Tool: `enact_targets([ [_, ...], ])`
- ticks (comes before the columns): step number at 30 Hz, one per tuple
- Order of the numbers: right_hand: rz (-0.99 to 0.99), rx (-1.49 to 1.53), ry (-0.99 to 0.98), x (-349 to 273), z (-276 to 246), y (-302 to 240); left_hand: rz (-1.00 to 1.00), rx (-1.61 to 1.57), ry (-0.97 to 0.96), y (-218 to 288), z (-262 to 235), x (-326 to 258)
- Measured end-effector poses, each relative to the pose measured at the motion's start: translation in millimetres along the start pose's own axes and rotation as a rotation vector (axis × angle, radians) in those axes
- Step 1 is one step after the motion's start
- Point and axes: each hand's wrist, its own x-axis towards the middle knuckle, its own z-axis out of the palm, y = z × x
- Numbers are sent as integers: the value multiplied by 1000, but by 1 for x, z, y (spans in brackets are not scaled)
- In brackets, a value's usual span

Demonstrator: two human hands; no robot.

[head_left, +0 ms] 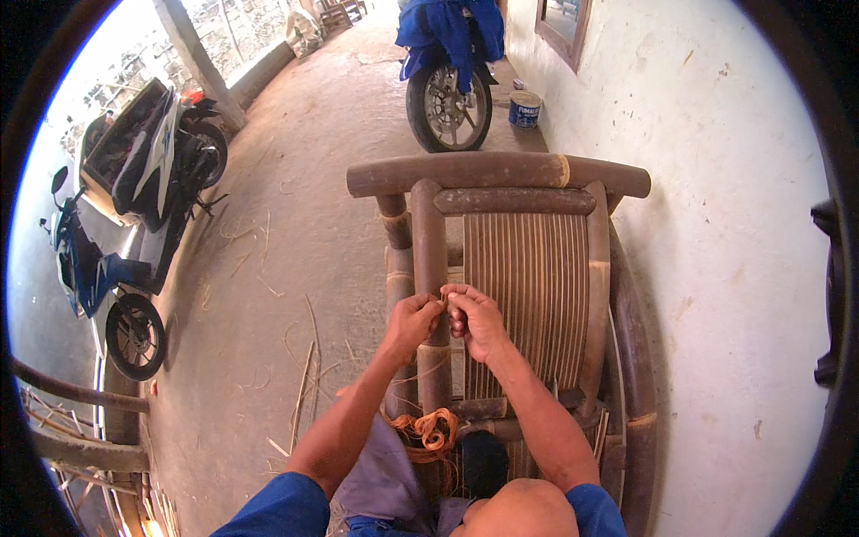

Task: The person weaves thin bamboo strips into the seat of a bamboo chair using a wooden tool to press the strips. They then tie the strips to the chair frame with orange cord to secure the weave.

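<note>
A brown bamboo chair (497, 174) with a slatted panel (528, 295) stands before me. Over its left lengthwise pole (430, 242), my left hand (414, 324) and my right hand (476, 322) meet with their fingertips almost touching. Both are closed in a pinch, thumbs against forefingers. Something thin and dark seems to sit between the fingertips, too small to make out. Nearer my lap, a loose bundle of orange-brown strands (434, 431) hangs over the chair's front part. A dark rounded thing (484, 461) lies beside the bundle, partly hidden.
Thin strips (304, 385) are scattered over the concrete floor (295, 206) on the left. A motorbike (148, 188) stands at far left, another (452, 89) behind the chair. A blue-and-white bucket (525, 109) sits by the white wall (716, 224). Bamboo poles (85, 450) show at lower left.
</note>
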Motion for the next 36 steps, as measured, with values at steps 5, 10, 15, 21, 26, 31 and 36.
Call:
enact_targets([
  [5, -471, -775, -3, 2, -5, 0, -77, 16, -78, 2, -8, 4],
  [10, -534, -992, 40, 0, -5, -5, -11, 111, -70, 1, -12, 3],
  [15, -588, -1060, 78, -11, 3, -11, 285, 388, 42, 1, -12, -5],
  [21, -634, -1032, 67, -19, 12, -12, 670, 782, 250, 12, -11, -14],
  [26, -705, -1044, 59, -17, 13, -9, 655, 858, 261, 15, -11, -13],
  [31, -733, -1180, 94, -10, 7, 0, 428, 660, 224, 3, -8, -15],
  [36, -848, -1348, 156, -5, -3, 14, 23, -3, 21, -13, -4, -11],
])
